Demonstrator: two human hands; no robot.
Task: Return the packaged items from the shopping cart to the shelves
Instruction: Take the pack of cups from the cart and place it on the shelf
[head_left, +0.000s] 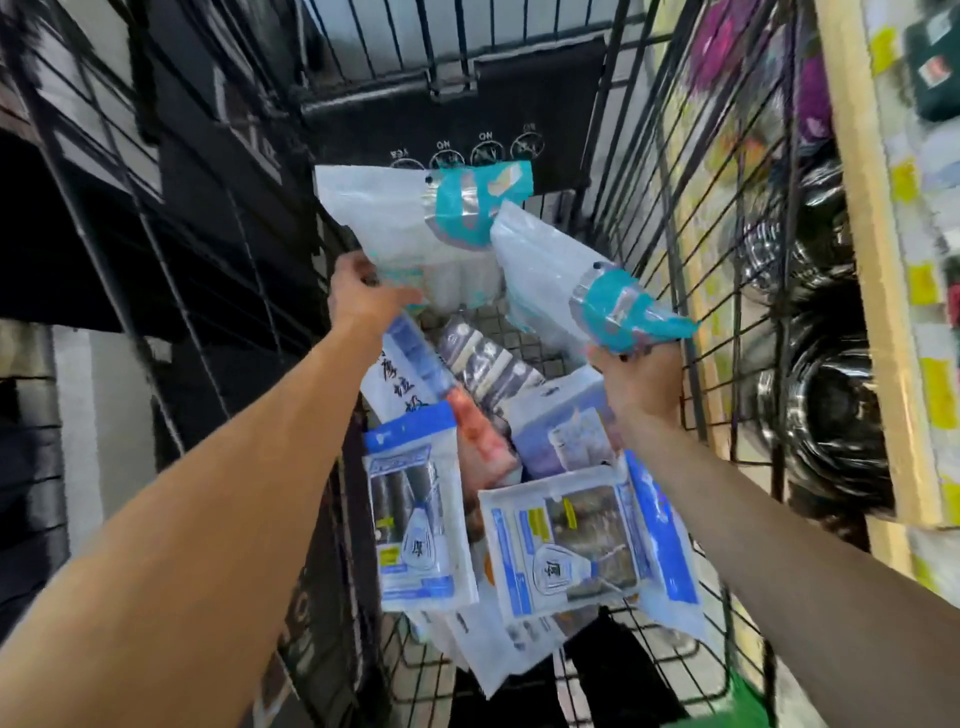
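A teal-topped packet (415, 228) in left hand (363, 299), another (582, 291) in right hand (641, 376), above cart (675, 218)

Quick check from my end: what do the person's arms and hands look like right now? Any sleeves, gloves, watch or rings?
Both arms are bare along all that shows, with no sleeve in view. The left hand and the right hand wear no gloves. No watch, wristband or bracelet shows at either wrist. The picture is motion-blurred, so rings cannot be ruled out, though none are visible.

white-and-teal packets (415, 218), blue-and-white packs (415, 514), black wire cart (675, 208), yellow shelf tags (924, 283)
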